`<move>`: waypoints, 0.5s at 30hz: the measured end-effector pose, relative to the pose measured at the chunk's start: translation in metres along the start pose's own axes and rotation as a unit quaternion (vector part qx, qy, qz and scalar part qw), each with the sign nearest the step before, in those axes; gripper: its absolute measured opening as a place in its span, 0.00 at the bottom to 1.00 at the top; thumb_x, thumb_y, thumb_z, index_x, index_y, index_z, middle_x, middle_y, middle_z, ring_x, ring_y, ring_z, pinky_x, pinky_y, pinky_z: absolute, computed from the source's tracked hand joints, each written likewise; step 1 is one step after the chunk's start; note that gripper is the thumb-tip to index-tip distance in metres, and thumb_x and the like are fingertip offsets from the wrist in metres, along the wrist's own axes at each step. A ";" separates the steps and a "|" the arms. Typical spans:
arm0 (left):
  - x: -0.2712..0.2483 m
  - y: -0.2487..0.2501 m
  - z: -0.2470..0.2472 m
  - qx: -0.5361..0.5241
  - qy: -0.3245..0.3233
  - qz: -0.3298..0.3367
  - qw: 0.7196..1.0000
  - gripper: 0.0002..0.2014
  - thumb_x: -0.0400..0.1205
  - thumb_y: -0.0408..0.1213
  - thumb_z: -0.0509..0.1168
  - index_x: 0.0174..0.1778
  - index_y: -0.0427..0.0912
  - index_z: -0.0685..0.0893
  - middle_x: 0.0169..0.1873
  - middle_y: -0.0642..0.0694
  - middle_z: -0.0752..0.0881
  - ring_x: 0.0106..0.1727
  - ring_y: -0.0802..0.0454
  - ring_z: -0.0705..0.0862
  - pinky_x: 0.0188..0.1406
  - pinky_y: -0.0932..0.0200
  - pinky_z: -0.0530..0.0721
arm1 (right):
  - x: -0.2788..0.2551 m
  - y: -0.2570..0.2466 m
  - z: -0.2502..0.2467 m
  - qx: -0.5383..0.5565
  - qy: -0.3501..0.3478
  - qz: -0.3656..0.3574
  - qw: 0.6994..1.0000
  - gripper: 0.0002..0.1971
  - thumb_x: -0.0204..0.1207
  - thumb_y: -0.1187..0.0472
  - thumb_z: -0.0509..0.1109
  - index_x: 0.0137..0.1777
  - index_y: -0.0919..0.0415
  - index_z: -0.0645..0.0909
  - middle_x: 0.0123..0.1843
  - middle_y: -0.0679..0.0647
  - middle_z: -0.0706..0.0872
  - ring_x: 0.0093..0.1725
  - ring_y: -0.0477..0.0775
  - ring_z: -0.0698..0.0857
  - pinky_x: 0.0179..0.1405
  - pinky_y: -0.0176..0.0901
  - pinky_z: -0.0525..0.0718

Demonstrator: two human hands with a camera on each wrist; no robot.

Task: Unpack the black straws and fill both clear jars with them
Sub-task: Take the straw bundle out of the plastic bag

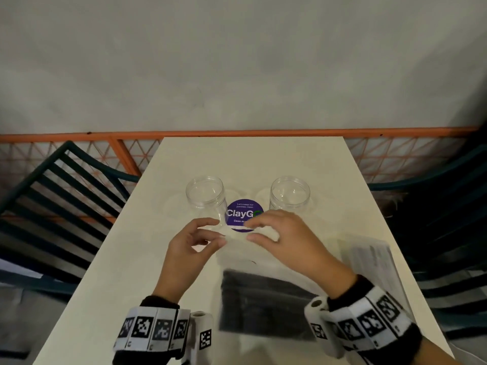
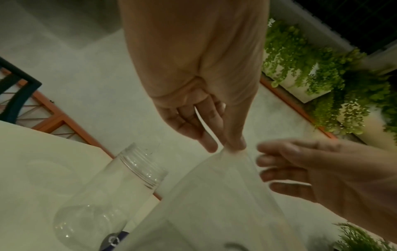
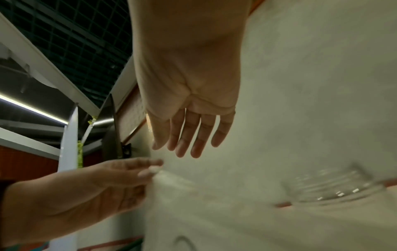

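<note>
The camera on my head looks forward and down over the pale rectangular table, a little way above it. The cameras on my wrists sit close along each palm, tilted towards the wall. All three share the clear plastic bag's top edge between my fingertips.

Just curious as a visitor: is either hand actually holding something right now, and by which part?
The left hand pinches the top corner of the clear plastic bag of black straws. The right hand is open beside it, holding nothing.
</note>
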State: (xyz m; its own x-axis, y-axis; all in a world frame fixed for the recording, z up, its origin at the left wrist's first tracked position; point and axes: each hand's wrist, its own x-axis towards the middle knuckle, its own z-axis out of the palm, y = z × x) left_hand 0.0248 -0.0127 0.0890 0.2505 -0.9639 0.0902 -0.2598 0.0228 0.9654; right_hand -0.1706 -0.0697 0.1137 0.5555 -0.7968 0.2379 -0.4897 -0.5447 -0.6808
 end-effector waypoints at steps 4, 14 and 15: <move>-0.009 0.008 0.006 -0.008 -0.006 0.014 1.000 0.22 0.66 0.39 0.75 0.55 0.50 0.80 0.35 0.49 0.91 0.42 0.53 0.88 0.52 0.60 0.83 | 0.005 -0.017 0.025 0.014 -0.021 0.015 1.000 0.12 0.73 0.49 0.71 0.53 0.53 0.87 0.49 0.48 0.90 0.48 0.43 0.83 0.51 0.37 0.79; -0.015 0.011 0.001 -0.007 -0.005 0.048 0.999 0.30 0.71 0.27 0.72 0.62 0.61 0.74 0.31 0.49 0.89 0.43 0.55 0.88 0.57 0.68 0.81 | -0.010 -0.018 0.029 -0.142 -0.020 -0.061 0.988 0.08 0.80 0.56 0.63 0.51 0.58 0.80 0.48 0.53 0.86 0.49 0.53 0.81 0.53 0.46 0.76; -0.015 0.011 -0.002 -0.016 0.004 0.053 0.998 0.30 0.71 0.26 0.72 0.62 0.61 0.74 0.30 0.49 0.89 0.43 0.54 0.88 0.58 0.68 0.81 | -0.012 -0.017 0.028 -0.157 -0.022 -0.057 0.986 0.06 0.81 0.57 0.62 0.50 0.58 0.79 0.48 0.52 0.85 0.49 0.53 0.81 0.54 0.47 0.76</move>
State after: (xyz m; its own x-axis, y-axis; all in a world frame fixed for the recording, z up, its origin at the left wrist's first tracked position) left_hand 0.0198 0.0019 0.0985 0.2306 -0.9534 0.1946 -0.2553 0.1337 0.9576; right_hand -0.1502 -0.0440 0.1029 0.6449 -0.7167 0.2654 -0.6021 -0.6903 -0.4012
